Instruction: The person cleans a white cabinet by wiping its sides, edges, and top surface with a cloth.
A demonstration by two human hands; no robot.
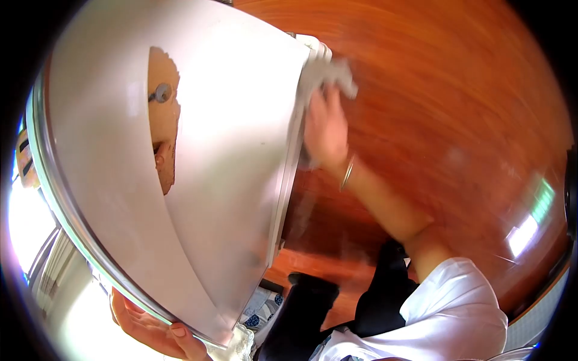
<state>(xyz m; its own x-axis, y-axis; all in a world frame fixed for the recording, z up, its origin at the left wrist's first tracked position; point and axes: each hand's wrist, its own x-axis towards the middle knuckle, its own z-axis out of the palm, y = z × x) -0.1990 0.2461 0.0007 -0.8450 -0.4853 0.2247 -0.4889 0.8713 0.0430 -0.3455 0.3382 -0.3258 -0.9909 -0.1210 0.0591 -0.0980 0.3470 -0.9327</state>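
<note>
A large white panel with a metal-trimmed curved edge (229, 156) fills the left and middle of the view. My left hand (153, 331) grips its lower edge, with the thumb on top and the fingers beneath. At the panel's right edge, my right hand (327, 129) is on a grey cloth (325, 75), slightly blurred; the cloth lies along the edge, partly over the reddish-brown wooden surface. A brown patch (162, 114) with a round grey piece (162, 92) shows on the panel.
The glossy reddish-brown wooden surface (445, 102) spans the right side and carries bright reflections. Patterned fabric (262, 308) lies below the panel, beside my dark-clothed legs (301, 313). White lace-like cloth (242, 343) is at the bottom. Bright light comes from the lower left.
</note>
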